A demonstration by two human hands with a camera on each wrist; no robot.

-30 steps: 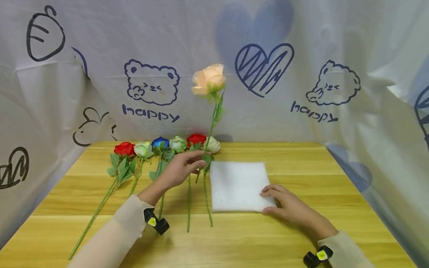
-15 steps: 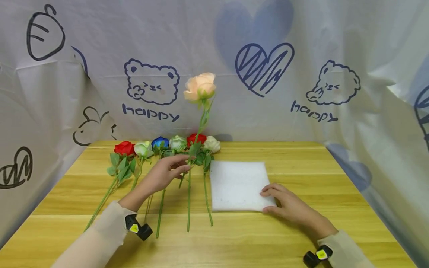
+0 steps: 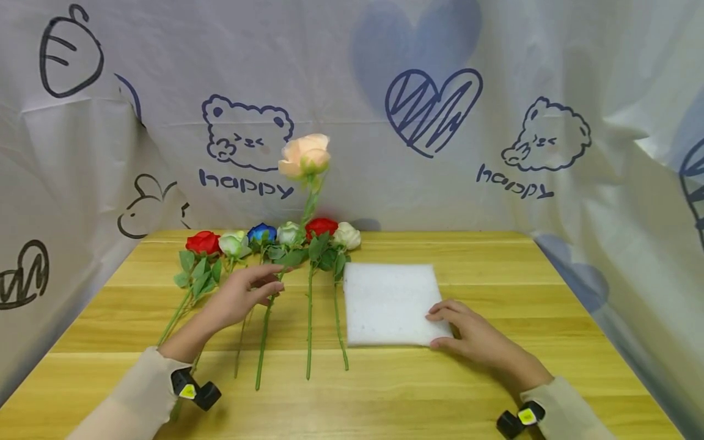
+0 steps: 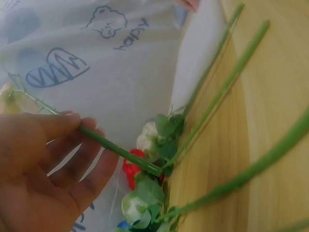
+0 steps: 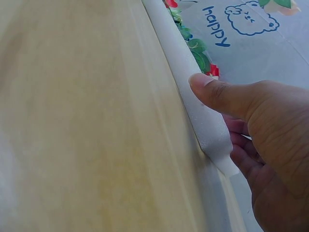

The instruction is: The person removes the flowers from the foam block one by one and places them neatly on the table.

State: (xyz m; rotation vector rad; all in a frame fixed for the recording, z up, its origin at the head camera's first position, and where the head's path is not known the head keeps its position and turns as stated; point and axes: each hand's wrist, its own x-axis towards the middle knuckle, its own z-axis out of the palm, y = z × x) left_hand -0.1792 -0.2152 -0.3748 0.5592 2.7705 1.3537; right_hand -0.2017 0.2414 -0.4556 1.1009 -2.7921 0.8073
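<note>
My left hand (image 3: 236,296) pinches the green stem (image 4: 118,148) of a peach rose (image 3: 305,157) between thumb and fingers. The bloom points up before the back curtain, and the lower end of its stem shows free in the left wrist view. Behind and beside that hand lie several roses, among them a blue rose (image 3: 261,233) and a red rose (image 3: 321,227). A square white foam pad (image 3: 387,305) lies flat at mid-table. My right hand (image 3: 478,342) grips its near right corner, thumb against the near edge (image 5: 193,104) and fingers at the right side.
More roses lie at the left, including another red rose (image 3: 203,242) and a pale green rose (image 3: 234,244). A white rose (image 3: 347,236) is just behind the pad's left corner. The wooden table (image 3: 495,269) ends at a drawn-on white curtain (image 3: 341,67).
My left hand has carried the peach rose leftward and slightly lower, from beside the foam pad to over the other stems. My right hand has stayed at the pad's corner.
</note>
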